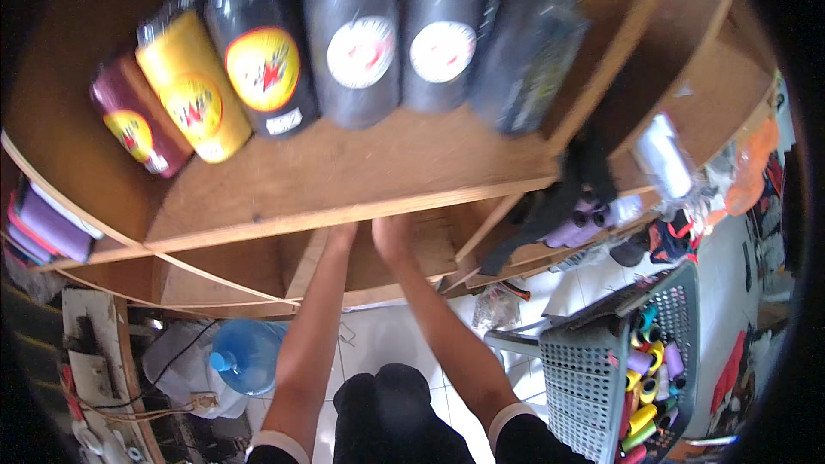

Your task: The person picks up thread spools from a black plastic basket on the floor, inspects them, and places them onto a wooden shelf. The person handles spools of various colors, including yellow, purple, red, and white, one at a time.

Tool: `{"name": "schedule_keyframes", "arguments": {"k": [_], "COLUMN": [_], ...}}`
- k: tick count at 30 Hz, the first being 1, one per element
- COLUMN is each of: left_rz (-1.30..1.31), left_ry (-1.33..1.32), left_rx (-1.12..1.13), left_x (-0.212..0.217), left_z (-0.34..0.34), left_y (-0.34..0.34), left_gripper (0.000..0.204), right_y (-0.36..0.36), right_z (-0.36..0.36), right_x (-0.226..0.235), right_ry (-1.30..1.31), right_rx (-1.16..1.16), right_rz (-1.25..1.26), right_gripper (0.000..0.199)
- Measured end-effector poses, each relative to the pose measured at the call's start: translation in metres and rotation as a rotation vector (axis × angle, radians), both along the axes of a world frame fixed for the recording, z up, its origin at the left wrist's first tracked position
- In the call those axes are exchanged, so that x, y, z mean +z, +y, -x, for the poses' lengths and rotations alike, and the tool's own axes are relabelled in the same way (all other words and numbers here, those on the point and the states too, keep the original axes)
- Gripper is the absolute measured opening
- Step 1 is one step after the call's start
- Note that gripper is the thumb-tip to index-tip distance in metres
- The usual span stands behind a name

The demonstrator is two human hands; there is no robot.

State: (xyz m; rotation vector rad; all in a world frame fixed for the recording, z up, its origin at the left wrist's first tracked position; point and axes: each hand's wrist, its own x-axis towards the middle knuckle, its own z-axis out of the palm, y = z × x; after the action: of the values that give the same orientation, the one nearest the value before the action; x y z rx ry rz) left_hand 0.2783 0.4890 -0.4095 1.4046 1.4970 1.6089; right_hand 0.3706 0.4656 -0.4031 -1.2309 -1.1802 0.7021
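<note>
Both my arms reach forward into a lower compartment of the wooden shelf (pixel 361 180). The wrist of my left hand (pixel 343 232) and part of my right hand (pixel 392 234) show just under the shelf board's front edge. That board hides the fingers of both hands, so whether they hold anything cannot be seen. On the board above stand plastic-wrapped cylindrical packs with round labels: a maroon pack (pixel 137 116), a yellow pack (pixel 193 86), a black pack (pixel 262 56) and several dark grey packs (pixel 352 77). They are slightly blurred.
A grey plastic basket (pixel 580 387) holding many-coloured thread spools (pixel 644 417) stands at the lower right. On the white tiled floor at the left is a blue water jug (pixel 249 357). Purple spools (pixel 576 225) and a dark strap (pixel 537 228) are by the right-hand shelves.
</note>
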Motion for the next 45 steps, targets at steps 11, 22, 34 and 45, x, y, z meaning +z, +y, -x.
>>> {"name": "schedule_keyframes", "arguments": {"k": [11,22,34,45], "left_rz": [0.729,0.768,1.291,1.317], "left_ry": [0.439,1.263,-0.043,0.124], "left_rx": [0.231,-0.837,-0.31,-0.367], "left_x": [0.007,-0.066,0.047,0.063], "left_z": [0.083,0.229,0.016,-0.03], "left_y": [-0.438,-0.609,-0.476,-0.567], "left_gripper": [0.021,0.04,0.021,0.029], "right_y": [-0.386,-0.559,-0.558,-0.595], "right_z": [-0.114,-0.213,-0.283,-0.403], "right_x": [0.034,0.143,0.175,0.127], "right_ry": [-0.319,-0.415,-0.411,-0.482], "right_rx": [-0.002,-0.382,-0.668,-0.728], "right_rz": [0.614,0.681,0.344,0.89], "right_gripper": [0.013,0.011,0.011,0.059]}}
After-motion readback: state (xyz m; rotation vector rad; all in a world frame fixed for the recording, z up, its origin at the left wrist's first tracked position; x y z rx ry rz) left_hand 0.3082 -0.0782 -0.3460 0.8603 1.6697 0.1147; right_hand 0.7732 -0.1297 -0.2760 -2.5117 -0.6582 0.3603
